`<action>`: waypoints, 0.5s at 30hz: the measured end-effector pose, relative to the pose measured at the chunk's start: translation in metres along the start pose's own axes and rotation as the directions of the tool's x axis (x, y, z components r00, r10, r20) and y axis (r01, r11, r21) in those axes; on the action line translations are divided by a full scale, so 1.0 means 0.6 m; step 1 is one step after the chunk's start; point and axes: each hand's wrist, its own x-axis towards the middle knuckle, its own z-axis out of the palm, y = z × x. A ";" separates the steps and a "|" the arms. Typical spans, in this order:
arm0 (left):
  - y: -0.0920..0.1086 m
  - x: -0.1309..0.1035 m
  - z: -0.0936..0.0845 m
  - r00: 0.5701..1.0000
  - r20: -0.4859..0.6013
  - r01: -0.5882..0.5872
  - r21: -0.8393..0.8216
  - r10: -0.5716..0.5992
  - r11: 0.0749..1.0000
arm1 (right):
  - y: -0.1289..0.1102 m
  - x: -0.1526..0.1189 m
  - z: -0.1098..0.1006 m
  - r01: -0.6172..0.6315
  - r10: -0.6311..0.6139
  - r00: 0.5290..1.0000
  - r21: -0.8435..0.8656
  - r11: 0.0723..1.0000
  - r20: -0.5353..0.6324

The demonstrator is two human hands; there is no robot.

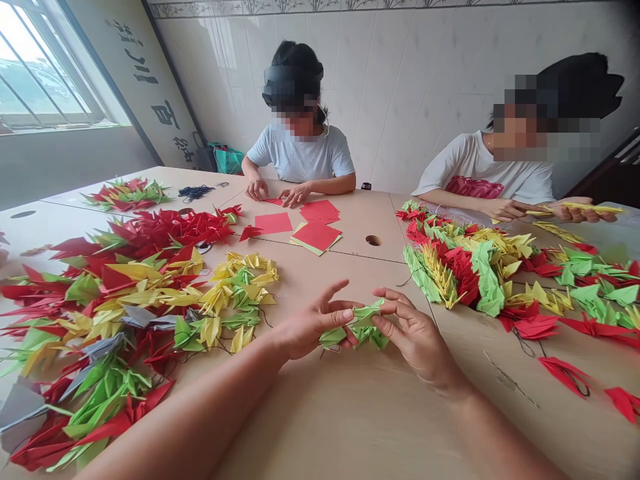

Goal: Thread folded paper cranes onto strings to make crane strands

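Head view: left hand and right hand, lower center of the frame, both on the green folded paper. Left hand pinches its left end, thumb on top, one finger raised; right hand grips its right end between thumb and fingers. Big pile of folded pieces, red, yellow, green, some grey, fills the left side; smaller pile upper left, dark thread just beside it. Red and green square sheets lie flat, upper center, near a seated person whose hands are on red paper. Right side: rows of red, green and yellow pieces, second person behind, holding yellow pieces. Loose red pieces at lower right, near a thin wire-like item, exact type unclear. All on the pale table.
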 end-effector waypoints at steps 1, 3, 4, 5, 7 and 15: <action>0.000 0.000 0.001 1.000 -0.011 -0.002 0.007 0.002 1.000 | 0.000 0.000 0.000 0.010 -0.010 1.000 -0.020 1.000 -0.009; 0.000 0.000 0.004 0.999 -0.040 -0.004 0.020 0.005 1.000 | -0.004 -0.002 0.004 0.068 -0.071 0.997 -0.122 0.990 -0.020; 0.000 0.000 0.006 0.998 -0.056 -0.004 0.024 0.005 1.000 | -0.007 -0.004 0.008 0.108 -0.114 0.993 -0.188 0.976 -0.018; 0.000 0.000 0.008 0.997 -0.074 -0.001 0.026 0.003 1.000 | -0.009 -0.006 0.012 0.154 -0.161 0.987 -0.255 0.955 -0.007; -0.001 0.001 0.011 0.995 -0.100 0.012 0.022 -0.010 1.000 | -0.012 -0.009 0.021 0.249 -0.250 0.967 -0.361 0.899 0.046; -0.015 0.007 0.014 0.995 -0.095 0.015 -0.085 -0.023 0.996 | -0.009 -0.016 0.033 0.454 -0.432 0.885 -0.542 0.707 0.177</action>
